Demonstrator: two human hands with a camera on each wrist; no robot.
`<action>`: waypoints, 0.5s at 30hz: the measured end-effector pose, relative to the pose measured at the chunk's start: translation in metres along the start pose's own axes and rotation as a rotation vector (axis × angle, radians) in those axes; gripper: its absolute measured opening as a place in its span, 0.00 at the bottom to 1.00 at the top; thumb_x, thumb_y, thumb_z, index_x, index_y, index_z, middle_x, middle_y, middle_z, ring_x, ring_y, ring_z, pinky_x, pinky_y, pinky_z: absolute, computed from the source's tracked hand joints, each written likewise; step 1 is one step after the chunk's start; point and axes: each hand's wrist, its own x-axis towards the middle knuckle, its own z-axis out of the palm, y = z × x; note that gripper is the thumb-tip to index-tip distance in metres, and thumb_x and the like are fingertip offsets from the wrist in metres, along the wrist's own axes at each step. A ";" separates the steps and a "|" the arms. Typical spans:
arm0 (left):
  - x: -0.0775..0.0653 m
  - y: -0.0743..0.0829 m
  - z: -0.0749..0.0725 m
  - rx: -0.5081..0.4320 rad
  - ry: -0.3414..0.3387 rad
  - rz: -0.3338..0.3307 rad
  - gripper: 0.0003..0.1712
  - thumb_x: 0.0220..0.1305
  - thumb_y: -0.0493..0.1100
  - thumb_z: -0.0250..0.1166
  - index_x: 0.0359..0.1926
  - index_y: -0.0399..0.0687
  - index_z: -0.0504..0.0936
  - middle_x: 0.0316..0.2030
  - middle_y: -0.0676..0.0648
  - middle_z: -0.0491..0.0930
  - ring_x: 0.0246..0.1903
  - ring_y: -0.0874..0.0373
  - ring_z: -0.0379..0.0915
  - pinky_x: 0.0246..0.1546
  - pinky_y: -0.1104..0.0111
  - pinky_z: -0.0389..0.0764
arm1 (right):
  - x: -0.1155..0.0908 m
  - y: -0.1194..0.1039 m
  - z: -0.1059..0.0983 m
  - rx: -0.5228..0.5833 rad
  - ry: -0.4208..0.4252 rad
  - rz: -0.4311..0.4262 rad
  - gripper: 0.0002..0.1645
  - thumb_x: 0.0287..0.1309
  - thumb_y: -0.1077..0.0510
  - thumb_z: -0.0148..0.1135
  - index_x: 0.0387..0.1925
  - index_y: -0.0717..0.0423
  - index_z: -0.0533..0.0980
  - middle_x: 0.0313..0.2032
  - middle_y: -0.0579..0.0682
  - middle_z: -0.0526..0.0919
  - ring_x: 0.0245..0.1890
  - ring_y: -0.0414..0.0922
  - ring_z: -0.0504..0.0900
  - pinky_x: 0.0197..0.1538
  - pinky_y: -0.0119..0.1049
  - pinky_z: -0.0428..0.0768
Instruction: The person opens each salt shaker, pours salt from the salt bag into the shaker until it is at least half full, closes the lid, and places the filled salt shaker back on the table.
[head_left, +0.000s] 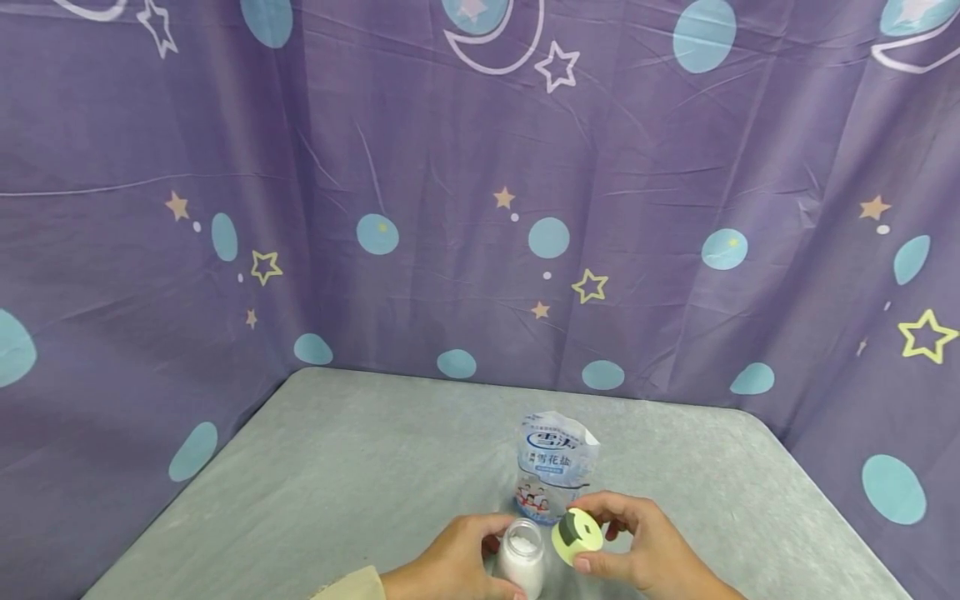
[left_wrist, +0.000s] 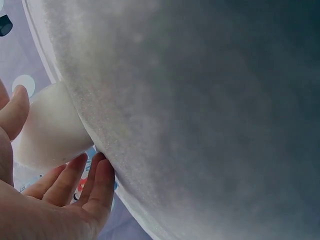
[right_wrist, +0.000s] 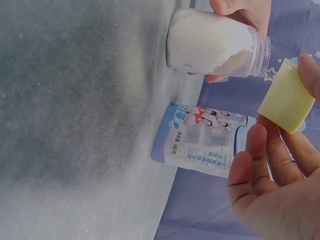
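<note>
A clear glass jar (head_left: 521, 562) filled nearly to its shoulder with white salt stands upright and uncapped on the table. My left hand (head_left: 457, 562) grips it from the left, thumb in front and fingers behind; in the left wrist view the jar (left_wrist: 55, 127) sits between thumb and fingers. My right hand (head_left: 645, 542) pinches a pale yellow-green lid (head_left: 577, 536) with a dark flap, tilted beside the jar's mouth. From the right wrist, the lid (right_wrist: 287, 97) is apart from the jar's threaded rim. Behind both hands stands a blue-and-white salt pouch (head_left: 553, 467).
The jar and pouch stand on a table covered in pale grey-green cloth (head_left: 375, 467). Purple curtains (head_left: 427, 150) with moons, stars and blue dots hang behind the table and along its sides.
</note>
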 end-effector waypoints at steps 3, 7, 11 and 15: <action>0.000 0.001 0.001 -0.008 -0.003 -0.007 0.29 0.45 0.42 0.85 0.51 0.53 0.85 0.37 0.66 0.82 0.37 0.70 0.77 0.42 0.71 0.79 | 0.001 -0.001 0.001 0.007 -0.002 0.008 0.25 0.53 0.59 0.79 0.53 0.52 0.82 0.45 0.46 0.88 0.37 0.41 0.80 0.38 0.35 0.77; 0.000 0.002 0.001 -0.014 -0.005 -0.009 0.26 0.46 0.42 0.85 0.48 0.55 0.86 0.36 0.65 0.83 0.37 0.70 0.78 0.42 0.71 0.79 | 0.002 -0.002 0.001 0.028 -0.012 0.030 0.25 0.54 0.59 0.79 0.54 0.52 0.82 0.45 0.48 0.88 0.37 0.42 0.79 0.38 0.35 0.77; 0.000 0.004 0.000 -0.040 -0.018 -0.041 0.24 0.47 0.42 0.84 0.47 0.57 0.86 0.36 0.65 0.83 0.37 0.69 0.78 0.43 0.71 0.78 | 0.004 -0.005 0.002 0.027 -0.019 0.053 0.24 0.53 0.57 0.79 0.53 0.51 0.83 0.45 0.47 0.88 0.36 0.42 0.79 0.38 0.34 0.77; 0.001 0.005 0.000 -0.048 -0.027 -0.072 0.23 0.48 0.41 0.84 0.46 0.58 0.86 0.35 0.65 0.83 0.37 0.69 0.78 0.42 0.71 0.78 | 0.005 -0.007 0.002 0.005 -0.017 0.075 0.24 0.52 0.55 0.80 0.52 0.48 0.83 0.42 0.45 0.87 0.36 0.42 0.79 0.39 0.34 0.77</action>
